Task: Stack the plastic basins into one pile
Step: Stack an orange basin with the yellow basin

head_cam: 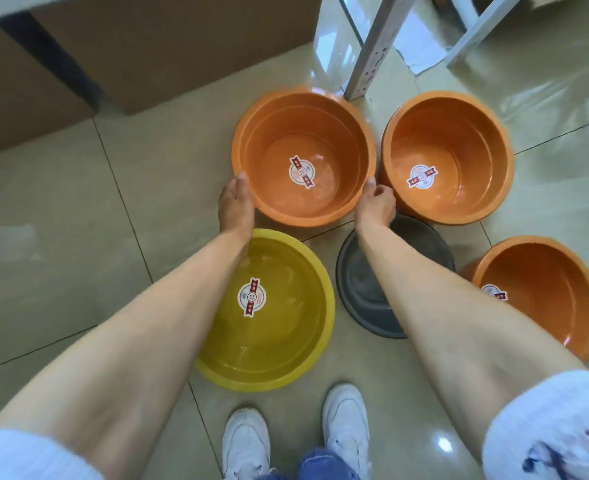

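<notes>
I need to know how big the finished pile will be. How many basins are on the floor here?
5. Orange basin held between left hand and right hand; second orange to its right; third orange lower right; yellow basin near the shoes; grey basin, partly behind the right forearm.

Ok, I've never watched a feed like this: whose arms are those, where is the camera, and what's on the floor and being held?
There is no machine here: a person wears one wide-angle camera on the head, looking down past bare forearms to white shoes on the tiled floor. Five plastic basins stand separately, none stacked yet. The left hand and right hand grip opposite rim edges of the large orange basin. Beside it stands a second orange basin, with a third orange basin at the right edge. Nearer the feet are a yellow basin and a dark grey basin, partly hidden by the right arm.
</notes>
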`<state>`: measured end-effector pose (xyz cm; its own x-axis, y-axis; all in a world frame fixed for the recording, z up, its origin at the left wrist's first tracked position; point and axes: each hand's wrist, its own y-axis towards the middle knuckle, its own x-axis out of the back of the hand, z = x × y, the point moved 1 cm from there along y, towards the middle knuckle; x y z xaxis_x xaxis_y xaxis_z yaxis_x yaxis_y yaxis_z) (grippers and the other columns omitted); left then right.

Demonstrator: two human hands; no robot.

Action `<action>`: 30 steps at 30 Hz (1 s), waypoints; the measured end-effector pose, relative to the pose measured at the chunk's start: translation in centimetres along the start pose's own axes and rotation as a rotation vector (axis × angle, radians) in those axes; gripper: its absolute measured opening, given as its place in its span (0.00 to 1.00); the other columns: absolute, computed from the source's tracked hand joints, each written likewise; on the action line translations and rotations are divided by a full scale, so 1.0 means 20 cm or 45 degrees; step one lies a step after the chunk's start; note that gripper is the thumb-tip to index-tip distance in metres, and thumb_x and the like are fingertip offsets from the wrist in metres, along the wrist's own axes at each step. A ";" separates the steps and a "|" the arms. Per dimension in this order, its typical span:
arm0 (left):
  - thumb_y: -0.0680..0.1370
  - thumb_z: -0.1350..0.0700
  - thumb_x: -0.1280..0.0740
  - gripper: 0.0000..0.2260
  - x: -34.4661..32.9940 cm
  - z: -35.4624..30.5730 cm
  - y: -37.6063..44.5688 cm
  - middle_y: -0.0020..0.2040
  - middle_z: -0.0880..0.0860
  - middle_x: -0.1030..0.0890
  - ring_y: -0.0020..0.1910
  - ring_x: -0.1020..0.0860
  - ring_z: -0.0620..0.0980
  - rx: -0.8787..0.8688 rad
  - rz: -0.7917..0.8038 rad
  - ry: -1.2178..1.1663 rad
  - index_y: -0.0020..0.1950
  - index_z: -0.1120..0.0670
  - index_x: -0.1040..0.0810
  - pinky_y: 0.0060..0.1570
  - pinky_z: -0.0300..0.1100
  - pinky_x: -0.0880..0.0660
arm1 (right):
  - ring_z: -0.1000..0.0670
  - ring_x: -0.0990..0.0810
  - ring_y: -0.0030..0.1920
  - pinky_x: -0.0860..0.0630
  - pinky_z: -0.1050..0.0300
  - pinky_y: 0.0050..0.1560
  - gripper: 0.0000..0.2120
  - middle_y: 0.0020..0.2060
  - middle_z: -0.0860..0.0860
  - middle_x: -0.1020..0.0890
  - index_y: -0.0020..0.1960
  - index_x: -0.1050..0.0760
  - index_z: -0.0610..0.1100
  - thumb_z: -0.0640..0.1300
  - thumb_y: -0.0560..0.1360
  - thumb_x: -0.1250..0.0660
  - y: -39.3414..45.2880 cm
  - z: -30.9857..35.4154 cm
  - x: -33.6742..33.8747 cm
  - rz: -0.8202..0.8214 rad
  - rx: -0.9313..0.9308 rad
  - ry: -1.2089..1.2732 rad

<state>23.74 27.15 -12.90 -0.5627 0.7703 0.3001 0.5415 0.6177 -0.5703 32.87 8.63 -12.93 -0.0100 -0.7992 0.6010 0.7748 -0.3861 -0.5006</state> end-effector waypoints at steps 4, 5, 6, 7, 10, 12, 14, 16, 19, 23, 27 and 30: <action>0.81 0.45 0.46 0.25 -0.12 0.01 0.22 0.70 0.62 0.28 0.68 0.28 0.60 0.138 -0.163 0.057 0.70 0.62 0.32 0.68 0.52 0.31 | 0.40 0.26 0.67 0.32 0.50 0.67 0.24 0.66 0.40 0.24 0.70 0.30 0.36 0.52 0.81 0.44 0.22 0.03 -0.06 0.031 -0.020 0.025; 0.81 0.45 0.46 0.25 -0.15 0.03 0.27 0.70 0.62 0.28 0.68 0.28 0.61 0.187 -0.171 0.014 0.70 0.62 0.32 0.67 0.53 0.31 | 0.40 0.26 0.67 0.31 0.49 0.68 0.25 0.66 0.39 0.24 0.70 0.31 0.35 0.52 0.81 0.44 0.25 0.03 -0.08 0.057 -0.045 0.056; 0.81 0.46 0.45 0.24 -0.17 0.04 0.31 0.69 0.62 0.27 0.67 0.27 0.61 0.230 -0.180 -0.058 0.70 0.62 0.32 0.66 0.54 0.30 | 0.39 0.26 0.67 0.30 0.49 0.68 0.25 0.66 0.39 0.24 0.70 0.32 0.35 0.52 0.81 0.44 0.28 0.03 -0.10 0.087 -0.084 0.101; 0.81 0.46 0.44 0.23 -0.19 0.06 0.35 0.68 0.62 0.26 0.65 0.25 0.61 0.263 -0.195 -0.156 0.68 0.61 0.31 0.65 0.55 0.28 | 0.39 0.25 0.66 0.29 0.48 0.68 0.26 0.65 0.39 0.24 0.71 0.33 0.35 0.52 0.81 0.43 0.31 0.02 -0.12 0.133 -0.144 0.176; 0.80 0.46 0.42 0.21 -0.23 0.10 0.40 0.66 0.60 0.23 0.62 0.22 0.58 0.366 -0.236 -0.416 0.69 0.58 0.29 0.64 0.55 0.26 | 0.40 0.20 0.61 0.24 0.45 0.64 0.26 0.61 0.41 0.20 0.70 0.32 0.38 0.54 0.79 0.38 0.37 0.00 -0.17 0.337 -0.379 0.438; 0.81 0.47 0.41 0.19 -0.24 0.10 0.41 0.63 0.59 0.21 0.57 0.20 0.55 0.331 -0.249 -0.469 0.66 0.58 0.27 0.62 0.52 0.24 | 0.40 0.20 0.60 0.24 0.43 0.63 0.26 0.61 0.42 0.20 0.71 0.32 0.40 0.54 0.79 0.37 0.39 -0.01 -0.19 0.404 -0.390 0.501; 0.81 0.49 0.41 0.16 -0.25 0.10 0.41 0.60 0.58 0.19 0.51 0.21 0.52 0.283 -0.252 -0.499 0.62 0.57 0.24 0.60 0.50 0.23 | 0.40 0.21 0.61 0.25 0.43 0.64 0.24 0.62 0.42 0.20 0.72 0.32 0.42 0.52 0.80 0.38 0.38 -0.01 -0.19 0.406 -0.356 0.538; 0.81 0.50 0.41 0.11 -0.23 0.08 0.39 0.56 0.57 0.18 0.49 0.22 0.52 0.256 -0.271 -0.504 0.56 0.53 0.22 0.59 0.48 0.23 | 0.40 0.21 0.61 0.25 0.43 0.64 0.23 0.62 0.43 0.20 0.71 0.31 0.43 0.52 0.80 0.38 0.36 0.01 -0.19 0.377 -0.340 0.586; 0.82 0.50 0.41 0.09 -0.19 0.02 0.32 0.49 0.53 0.20 0.48 0.22 0.51 0.203 -0.320 -0.527 0.44 0.49 0.27 0.54 0.45 0.24 | 0.42 0.20 0.61 0.25 0.44 0.64 0.21 0.61 0.44 0.19 0.69 0.28 0.44 0.53 0.80 0.38 0.28 0.07 -0.16 0.347 -0.263 0.619; 0.82 0.50 0.42 0.12 -0.10 -0.07 0.15 0.50 0.51 0.23 0.49 0.23 0.50 0.156 -0.377 -0.624 0.60 0.54 0.26 0.52 0.41 0.26 | 0.44 0.20 0.61 0.25 0.45 0.64 0.21 0.61 0.46 0.19 0.67 0.26 0.45 0.55 0.78 0.37 0.11 0.16 -0.09 0.280 -0.215 0.688; 0.82 0.48 0.43 0.11 0.06 -0.10 -0.05 0.54 0.54 0.19 0.52 0.20 0.53 0.163 -0.419 -0.664 0.56 0.52 0.25 0.56 0.47 0.22 | 0.46 0.18 0.55 0.22 0.51 0.58 0.17 0.50 0.49 0.16 0.57 0.22 0.46 0.57 0.78 0.37 -0.12 0.21 0.02 0.234 -0.228 0.768; 0.82 0.49 0.43 0.10 0.18 -0.11 -0.20 0.54 0.57 0.18 0.52 0.19 0.55 0.160 -0.437 -0.690 0.51 0.53 0.26 0.56 0.48 0.21 | 0.46 0.17 0.53 0.20 0.51 0.56 0.21 0.48 0.49 0.16 0.58 0.22 0.44 0.60 0.77 0.37 -0.31 0.20 0.08 0.230 -0.245 0.739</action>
<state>20.81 27.82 -7.83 -0.9434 0.3237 0.0717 0.2168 0.7658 -0.6054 30.66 11.63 -6.47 -0.2726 -0.9581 0.0885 0.6691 -0.2548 -0.6981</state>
